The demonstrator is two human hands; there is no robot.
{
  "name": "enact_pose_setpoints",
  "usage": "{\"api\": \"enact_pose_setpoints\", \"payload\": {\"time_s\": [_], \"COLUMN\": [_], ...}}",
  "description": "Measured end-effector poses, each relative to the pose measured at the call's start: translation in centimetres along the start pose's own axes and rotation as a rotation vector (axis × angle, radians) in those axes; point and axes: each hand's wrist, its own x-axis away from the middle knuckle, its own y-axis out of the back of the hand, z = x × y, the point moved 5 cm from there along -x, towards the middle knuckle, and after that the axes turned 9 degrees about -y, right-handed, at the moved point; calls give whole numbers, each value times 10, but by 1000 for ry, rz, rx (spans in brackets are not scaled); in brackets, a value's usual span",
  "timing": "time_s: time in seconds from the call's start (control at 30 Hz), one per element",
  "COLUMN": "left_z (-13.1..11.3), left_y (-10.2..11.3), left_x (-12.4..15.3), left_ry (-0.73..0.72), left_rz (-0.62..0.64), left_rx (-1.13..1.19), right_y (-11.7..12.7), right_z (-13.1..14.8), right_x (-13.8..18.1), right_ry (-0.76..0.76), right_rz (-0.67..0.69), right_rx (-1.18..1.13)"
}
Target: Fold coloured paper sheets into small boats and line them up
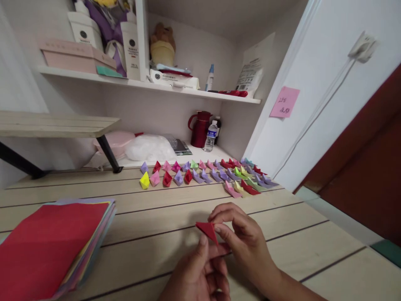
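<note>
Both my hands meet low in the middle of the picture over the wooden table (156, 217). Between them is a small folded piece of red paper (207, 230). My left hand (200, 276) pinches it from below with thumb and fingers. My right hand (241, 238) grips its right edge with closed fingertips. A stack of coloured paper sheets (53, 246), red on top, lies at the table's left front. Further back, several small folded paper boats (203, 175) in yellow, pink, red, purple and green stand in rows.
A slatted wooden shelf on black legs (56, 125) juts in from the left. Behind the boats stand a dark red jug (200, 127), a water bottle (211, 137) and a white plastic bag (148, 148). An upper shelf (150, 85) carries boxes and bottles. A pink note (284, 102) is stuck on the wall at the right.
</note>
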Motion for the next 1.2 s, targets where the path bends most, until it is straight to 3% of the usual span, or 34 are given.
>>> {"api": "enact_pose_setpoints", "payload": {"time_s": [0.23, 0.43, 0.57, 0.83, 0.93, 1.07, 1.2], "left_z": [-11, -12, -16, -25, -31, -46, -63], "left_y": [12, 16, 17, 17, 27, 37, 29], "left_x": [-5, -9, -7, -6, -7, 1, 17], "left_ry": [-81, -80, -167, -320, -428, -586, -765], "left_rz": [-178, -192, -232, -297, -352, -490, -597], "left_rx": [127, 89, 91, -53, -129, -415, -759], "right_y": [0, 1, 2, 1, 2, 1, -2], "right_z": [2, 6, 9, -2, -13, -24, -18], "right_x": [0, 2, 3, -3, -6, -6, -3], "right_ry": [78, 188, 248, 83, -94, -299, -305], "right_rz": [6, 79, 102, 104, 86, 78, 127], "right_rx": [48, 141, 187, 112, 75, -11, -38]}}
